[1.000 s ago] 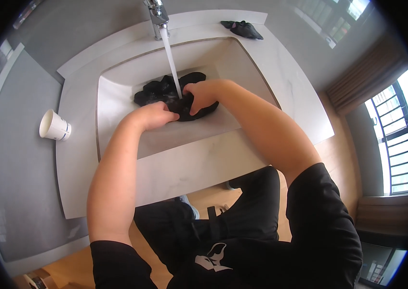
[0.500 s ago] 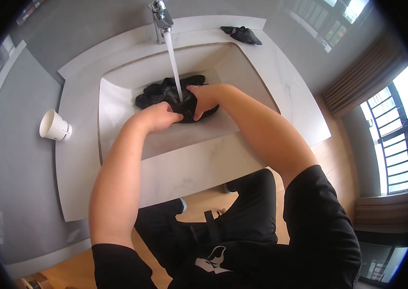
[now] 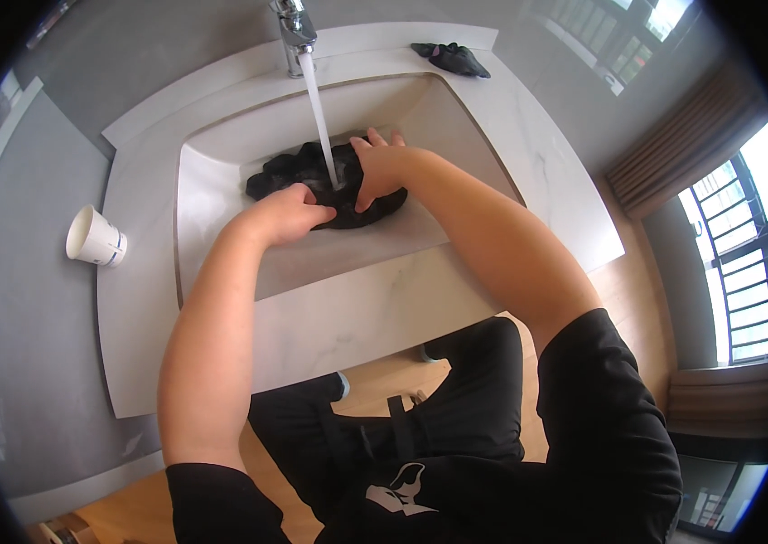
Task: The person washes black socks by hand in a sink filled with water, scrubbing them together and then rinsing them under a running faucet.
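Observation:
A wet, bunched black cloth (image 3: 289, 172) lies in the white sink basin (image 3: 221, 263). From the chrome faucet (image 3: 296, 41), a stream of water falls onto the middle of it. My left hand (image 3: 289, 215) is at the cloth's near left edge, with thumb and fingers closed on a fold; some fingertips are hidden. Across the stream, my right hand (image 3: 382, 170) rests on the cloth's right side, its fingers spread and its thumb pointing toward me.
A second small dark cloth (image 3: 452, 60) lies on the back right of the marbled white countertop (image 3: 574, 208). At the counter's left edge is a white paper cup (image 3: 96, 238), next to a grey panel (image 3: 30, 299). A barred window (image 3: 737, 254) with brown curtains is at the right.
My right hand's fingers have spread and lifted toward the far edge of the cloth. My left hand stays at the near edge. The view has shifted slightly, and the water keeps running.

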Action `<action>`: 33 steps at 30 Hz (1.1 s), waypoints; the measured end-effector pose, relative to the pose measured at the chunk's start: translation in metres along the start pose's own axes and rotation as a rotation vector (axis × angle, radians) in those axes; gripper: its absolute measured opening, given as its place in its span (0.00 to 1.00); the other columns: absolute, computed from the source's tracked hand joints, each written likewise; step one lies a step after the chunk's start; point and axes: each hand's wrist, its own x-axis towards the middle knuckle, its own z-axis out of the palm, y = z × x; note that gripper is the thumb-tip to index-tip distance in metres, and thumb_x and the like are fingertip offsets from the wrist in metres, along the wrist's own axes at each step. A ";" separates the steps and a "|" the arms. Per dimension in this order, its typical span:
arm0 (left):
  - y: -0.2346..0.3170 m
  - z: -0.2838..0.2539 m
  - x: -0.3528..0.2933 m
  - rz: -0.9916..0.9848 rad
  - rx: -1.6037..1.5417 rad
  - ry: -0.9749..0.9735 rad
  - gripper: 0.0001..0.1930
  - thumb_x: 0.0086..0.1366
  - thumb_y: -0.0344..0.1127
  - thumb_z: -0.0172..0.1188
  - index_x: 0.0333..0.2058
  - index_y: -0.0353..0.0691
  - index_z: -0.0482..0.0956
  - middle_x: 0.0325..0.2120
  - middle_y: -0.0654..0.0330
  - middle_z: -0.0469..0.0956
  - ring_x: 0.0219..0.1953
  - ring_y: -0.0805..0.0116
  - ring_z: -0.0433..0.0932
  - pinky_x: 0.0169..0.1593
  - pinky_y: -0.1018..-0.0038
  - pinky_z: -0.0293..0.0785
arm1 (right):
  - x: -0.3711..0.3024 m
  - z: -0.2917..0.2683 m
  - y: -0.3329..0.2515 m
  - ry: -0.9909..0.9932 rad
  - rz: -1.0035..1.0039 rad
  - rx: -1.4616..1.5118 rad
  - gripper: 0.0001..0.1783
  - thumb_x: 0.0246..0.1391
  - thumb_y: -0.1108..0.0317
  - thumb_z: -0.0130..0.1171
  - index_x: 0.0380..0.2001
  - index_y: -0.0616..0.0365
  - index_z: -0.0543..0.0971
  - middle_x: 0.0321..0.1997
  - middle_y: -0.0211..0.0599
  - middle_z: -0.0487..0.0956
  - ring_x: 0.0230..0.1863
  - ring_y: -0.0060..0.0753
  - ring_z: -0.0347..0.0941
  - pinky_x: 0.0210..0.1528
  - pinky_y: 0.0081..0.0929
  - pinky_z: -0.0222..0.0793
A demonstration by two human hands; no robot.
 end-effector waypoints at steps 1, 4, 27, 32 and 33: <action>-0.001 -0.001 0.000 -0.002 -0.005 0.016 0.30 0.58 0.53 0.61 0.49 0.33 0.73 0.46 0.49 0.78 0.49 0.58 0.76 0.52 0.68 0.70 | 0.007 -0.004 0.004 -0.206 -0.117 0.067 0.65 0.31 0.48 0.76 0.69 0.58 0.51 0.67 0.52 0.63 0.66 0.48 0.62 0.64 0.37 0.62; 0.000 0.001 0.000 -0.002 -0.012 0.012 0.31 0.58 0.53 0.61 0.50 0.32 0.72 0.46 0.48 0.78 0.49 0.57 0.76 0.52 0.68 0.70 | 0.005 -0.002 0.007 -0.417 -0.233 0.109 0.65 0.32 0.47 0.75 0.69 0.58 0.51 0.67 0.52 0.64 0.65 0.48 0.63 0.63 0.37 0.62; 0.006 -0.004 -0.006 -0.034 0.029 -0.099 0.32 0.59 0.55 0.61 0.54 0.36 0.72 0.51 0.48 0.76 0.54 0.57 0.73 0.56 0.68 0.67 | 0.000 -0.013 0.007 -0.407 -0.271 0.071 0.63 0.35 0.45 0.73 0.70 0.57 0.52 0.65 0.52 0.67 0.64 0.50 0.64 0.63 0.37 0.61; 0.007 -0.004 -0.006 -0.029 0.067 -0.109 0.32 0.60 0.55 0.61 0.54 0.36 0.71 0.52 0.48 0.75 0.55 0.56 0.73 0.56 0.68 0.68 | 0.001 -0.010 0.008 -0.394 -0.263 0.109 0.62 0.35 0.45 0.73 0.70 0.56 0.52 0.64 0.52 0.68 0.64 0.50 0.64 0.63 0.37 0.61; 0.006 -0.004 -0.006 -0.031 0.065 -0.109 0.32 0.60 0.55 0.61 0.54 0.36 0.71 0.52 0.48 0.75 0.55 0.56 0.73 0.56 0.68 0.68 | 0.002 -0.009 0.007 -0.396 -0.265 0.109 0.62 0.35 0.45 0.73 0.70 0.56 0.52 0.64 0.52 0.68 0.64 0.50 0.64 0.63 0.37 0.61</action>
